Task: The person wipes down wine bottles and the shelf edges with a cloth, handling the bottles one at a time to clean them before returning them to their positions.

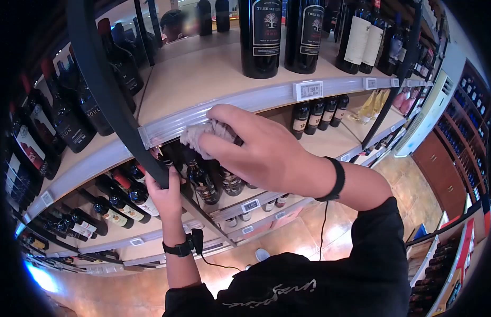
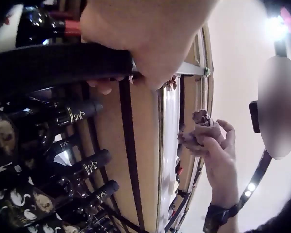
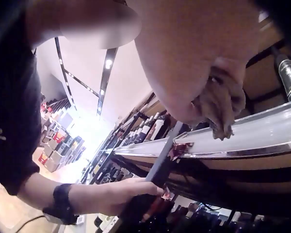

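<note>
My left hand (image 1: 167,196) grips the lower part of a black shelf post (image 1: 106,92), with fingertips showing past its far side in the left wrist view. My right hand (image 1: 266,153) holds a crumpled grey cloth (image 1: 203,138) close to the clear plastic strip (image 1: 174,124) along the shelf's front edge. In the left wrist view the cloth (image 2: 203,131) bunches out between the thumb and fingers. Seen from the right wrist, its loose folds (image 3: 218,109) hang just before the pale strip (image 3: 262,128).
Tall dark wine bottles (image 1: 260,42) stand on the shelf above the strip. More bottles (image 1: 202,182) fill the shelf below, right behind my hands. A price tag (image 1: 308,90) sits on the strip to the right. Thin cables (image 1: 323,227) trail from both wrist bands.
</note>
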Tool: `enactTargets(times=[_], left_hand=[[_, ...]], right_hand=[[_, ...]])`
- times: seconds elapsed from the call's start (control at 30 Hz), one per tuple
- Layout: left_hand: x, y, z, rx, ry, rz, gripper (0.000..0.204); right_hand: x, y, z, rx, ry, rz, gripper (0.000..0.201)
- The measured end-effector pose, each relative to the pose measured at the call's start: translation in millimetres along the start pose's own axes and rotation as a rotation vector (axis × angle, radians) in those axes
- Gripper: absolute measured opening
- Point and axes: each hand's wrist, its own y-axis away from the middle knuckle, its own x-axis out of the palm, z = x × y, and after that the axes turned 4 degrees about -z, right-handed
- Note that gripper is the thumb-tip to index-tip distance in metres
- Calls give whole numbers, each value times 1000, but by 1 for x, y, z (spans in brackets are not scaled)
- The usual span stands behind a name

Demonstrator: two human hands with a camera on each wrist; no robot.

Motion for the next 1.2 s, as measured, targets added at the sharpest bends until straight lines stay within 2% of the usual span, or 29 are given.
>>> enactTargets(times=[0.17, 0.3, 0.4, 0.5, 0.6, 0.7, 0.8, 0.9, 1.03, 1.13, 1.2], left_hand=[[1, -8, 10, -14, 107, 66, 13], [7, -5, 12, 27, 122, 5, 10], [9, -4, 14, 40, 95, -43, 10], [5, -5, 17, 72, 57, -7, 11], [8, -3, 13, 54, 40, -40, 12], [7, -3, 14, 22, 54, -59, 24], [5, -2, 16, 21, 48, -60, 22], [6, -2, 17, -2, 4, -108, 23], [3, -1, 16, -4, 48, -57, 23], [-5, -3, 31, 41, -7, -29, 42], [-2, -6, 34, 191, -75, -57, 44]], right_hand=[[23, 10, -9, 63, 38, -78, 39], [39, 12, -7, 67, 7, -189, 42], [44, 15, -15, 20, -2, -145, 50], [39, 16, -12, 187, -204, -106, 59], [37, 1, -12, 273, -443, -269, 63], [39, -21, -3, 200, -429, -210, 58], [57, -29, 3, 155, -254, -210, 54], [48, -27, 6, 144, 97, -151, 54], [46, -18, -1, 133, 60, -172, 52], [52, -22, -4, 73, 55, -150, 47], [67, -29, 8, 101, 76, -151, 45]])
